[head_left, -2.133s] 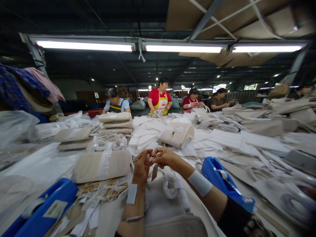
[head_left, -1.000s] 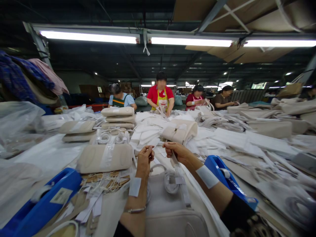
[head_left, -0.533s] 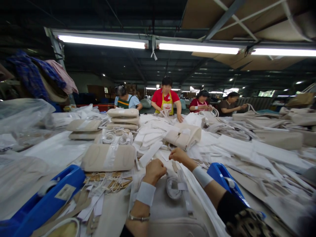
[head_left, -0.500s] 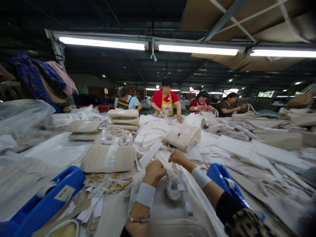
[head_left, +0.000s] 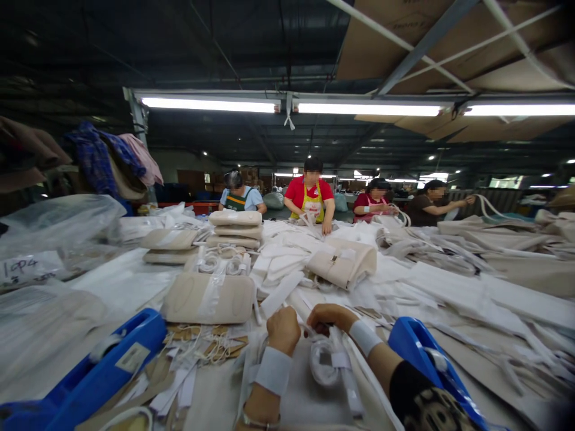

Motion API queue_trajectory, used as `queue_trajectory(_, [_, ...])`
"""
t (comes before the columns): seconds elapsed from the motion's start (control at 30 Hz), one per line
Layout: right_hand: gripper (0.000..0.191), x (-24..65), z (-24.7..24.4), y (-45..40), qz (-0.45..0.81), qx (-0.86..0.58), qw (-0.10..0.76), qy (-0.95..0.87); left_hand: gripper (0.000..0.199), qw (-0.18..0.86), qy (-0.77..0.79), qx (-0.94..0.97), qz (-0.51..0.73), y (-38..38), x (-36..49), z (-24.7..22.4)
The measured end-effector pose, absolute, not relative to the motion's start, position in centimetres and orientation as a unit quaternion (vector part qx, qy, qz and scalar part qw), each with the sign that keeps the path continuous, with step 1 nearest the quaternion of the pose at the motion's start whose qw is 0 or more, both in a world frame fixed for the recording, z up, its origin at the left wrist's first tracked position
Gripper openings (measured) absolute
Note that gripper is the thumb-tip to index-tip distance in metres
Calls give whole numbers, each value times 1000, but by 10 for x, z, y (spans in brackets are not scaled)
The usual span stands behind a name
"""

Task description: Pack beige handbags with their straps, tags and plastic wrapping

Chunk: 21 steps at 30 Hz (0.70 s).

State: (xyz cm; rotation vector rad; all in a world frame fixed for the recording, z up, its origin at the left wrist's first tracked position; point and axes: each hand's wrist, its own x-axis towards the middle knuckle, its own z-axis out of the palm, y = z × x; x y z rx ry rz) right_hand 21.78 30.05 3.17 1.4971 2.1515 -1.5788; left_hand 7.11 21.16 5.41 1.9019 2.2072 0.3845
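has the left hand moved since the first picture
Yes: the left hand has come lower in view, farther below the clasped bag.

Behind the beige oblong taped bag (head_left: 231,299), as I see it: pale round strap coils (head_left: 236,264), then a stack of flat beige bags (head_left: 236,230). Before it, brown card tags (head_left: 220,347); front-left, a blue plastic tape dispenser (head_left: 96,383). Front-right of it, left hand (head_left: 283,329), right hand (head_left: 330,314), second blue plastic dispenser (head_left: 417,352). Behind-right, beige clasped flap bag (head_left: 344,263) among flat white sheets (head_left: 274,267).
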Motion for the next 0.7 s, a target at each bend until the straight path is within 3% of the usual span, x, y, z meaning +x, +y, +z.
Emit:
queue_trajectory(0.2, [23, 218, 34, 304, -550, 445, 84, 702, 20, 119, 738, 651, 130, 212, 71, 52])
queue_trajectory(0.47, [10, 218, 40, 296, -575, 413, 40, 705, 21, 146, 725, 658, 143, 214, 68, 49])
queue_trajectory(0.7, [11, 225, 33, 289, -552, 450, -29, 701, 25, 190, 725, 645, 149, 212, 75, 51])
